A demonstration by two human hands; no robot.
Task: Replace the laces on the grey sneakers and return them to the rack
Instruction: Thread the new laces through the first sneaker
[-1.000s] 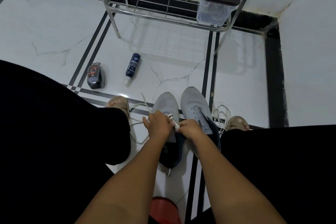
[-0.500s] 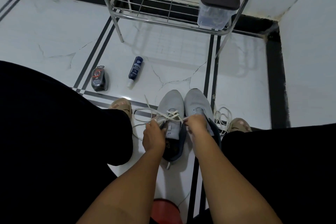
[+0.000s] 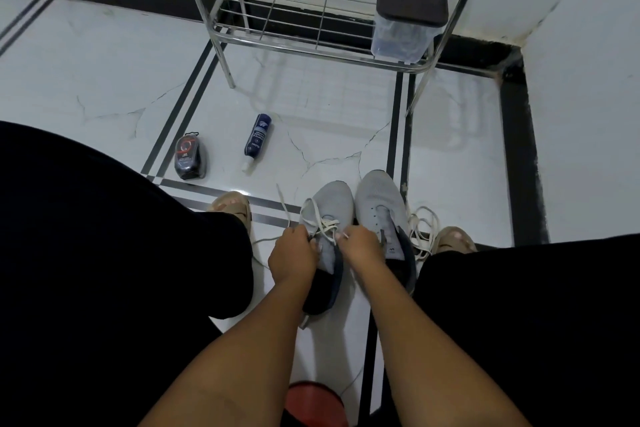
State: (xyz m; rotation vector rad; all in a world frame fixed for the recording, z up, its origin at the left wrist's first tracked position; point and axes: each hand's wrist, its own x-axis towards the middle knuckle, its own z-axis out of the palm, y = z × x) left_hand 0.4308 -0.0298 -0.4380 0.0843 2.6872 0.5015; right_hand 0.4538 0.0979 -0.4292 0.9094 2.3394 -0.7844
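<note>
Two grey sneakers stand side by side on the white floor between my legs. The left sneaker (image 3: 330, 201) has a white lace (image 3: 325, 224) partly threaded and crossed over its tongue. My left hand (image 3: 292, 253) grips the lace at the shoe's left side. My right hand (image 3: 360, 244) pinches the lace at the shoe's right side. The right sneaker (image 3: 379, 199) has bare eyelets and no lace in it. A loose white lace (image 3: 420, 229) lies in a heap just right of it. The metal shoe rack (image 3: 311, 45) stands at the back.
A dark blue bottle (image 3: 257, 140) and a dark sponge case (image 3: 188, 158) lie on the floor to the left. A clear tub with a brown lid (image 3: 403, 35) sits on the rack's lowest shelf. A white wall (image 3: 588, 80) rises to the right. A red object (image 3: 315, 402) sits below my arms.
My hands met at the shoe's middle, pulled the lace apart sideways, and now sit lower and closer on either side of the tongue. The camera view shifted slightly.
</note>
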